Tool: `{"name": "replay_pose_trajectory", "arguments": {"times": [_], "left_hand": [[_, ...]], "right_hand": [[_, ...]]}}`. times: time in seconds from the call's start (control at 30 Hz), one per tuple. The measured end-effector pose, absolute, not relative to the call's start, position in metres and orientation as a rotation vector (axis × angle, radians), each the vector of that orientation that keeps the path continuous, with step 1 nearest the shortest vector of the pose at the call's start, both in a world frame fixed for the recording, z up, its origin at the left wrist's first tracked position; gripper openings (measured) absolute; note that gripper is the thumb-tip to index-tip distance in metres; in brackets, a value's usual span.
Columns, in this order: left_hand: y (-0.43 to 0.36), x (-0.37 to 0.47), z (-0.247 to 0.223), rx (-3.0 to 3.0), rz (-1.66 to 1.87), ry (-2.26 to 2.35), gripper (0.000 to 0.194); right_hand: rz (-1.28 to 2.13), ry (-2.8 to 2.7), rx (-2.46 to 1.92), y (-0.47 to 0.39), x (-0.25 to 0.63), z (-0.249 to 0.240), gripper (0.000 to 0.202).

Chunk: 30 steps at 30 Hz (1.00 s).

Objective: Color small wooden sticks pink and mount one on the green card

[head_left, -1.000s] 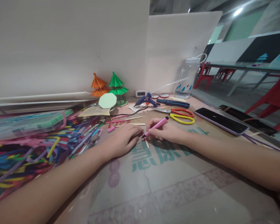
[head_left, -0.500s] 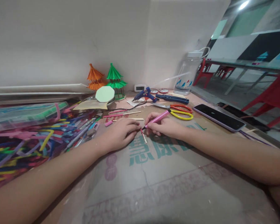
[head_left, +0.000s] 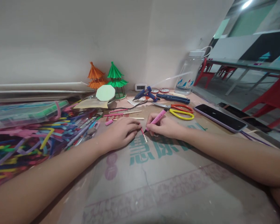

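Note:
My right hand [head_left: 163, 127] grips a pink marker [head_left: 159, 116] like a pen, tip down on a thin wooden stick [head_left: 143, 135]. The far part of that stick is pink, while its near end is pale bare wood. My left hand [head_left: 124, 130] rests on the cardboard [head_left: 121, 189], its fingertips pinching the stick's far end, which they partly hide. Just beyond the left hand lie a pink marker cap [head_left: 109, 123] and several sticks, among them a pink one [head_left: 113, 115] and a plain one [head_left: 137, 118].
Pipe cleaners [head_left: 21, 149] and a plastic case [head_left: 28, 113] fill the left side. Behind stand green [head_left: 116, 82] and orange [head_left: 95, 74] pagoda models. A glue gun [head_left: 144, 94], scissors [head_left: 182, 112], a utility knife [head_left: 174, 98], a phone [head_left: 220, 118] and a bottle [head_left: 186, 74] lie or stand beyond.
The marker's tip has moved toward me along the stick, and pink covers more of it. My right hand has shifted slightly nearer; my left hand stays in place.

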State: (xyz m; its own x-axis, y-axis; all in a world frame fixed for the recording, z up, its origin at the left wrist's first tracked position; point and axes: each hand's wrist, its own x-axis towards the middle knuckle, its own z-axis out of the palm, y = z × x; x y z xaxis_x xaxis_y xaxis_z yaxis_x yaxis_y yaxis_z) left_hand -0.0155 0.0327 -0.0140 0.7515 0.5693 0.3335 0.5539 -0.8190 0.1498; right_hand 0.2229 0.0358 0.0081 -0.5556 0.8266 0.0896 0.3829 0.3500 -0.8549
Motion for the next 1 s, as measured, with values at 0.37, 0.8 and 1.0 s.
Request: {"name": "replay_pose_trajectory", "arguments": {"times": [0.37, 0.8, 1.0], "left_hand": [[0.0321, -0.0155, -0.0159, 2.907, 0.623, 0.923, 0.029], [0.0291, -0.0148, -0.0127, 2.887, 0.605, 0.924, 0.035], [0.0297, -0.0148, -0.0129, 2.892, 0.603, 0.926, 0.035]], "right_hand": [[1.25, -2.076, -1.002, 0.0359, 0.2243, 0.0062, 0.012], [1.186, -2.088, -1.073, 0.0366, 0.2227, 0.007, 0.011], [1.234, -2.092, -1.021, 0.0369, 0.2239, 0.0065, 0.011]]}}
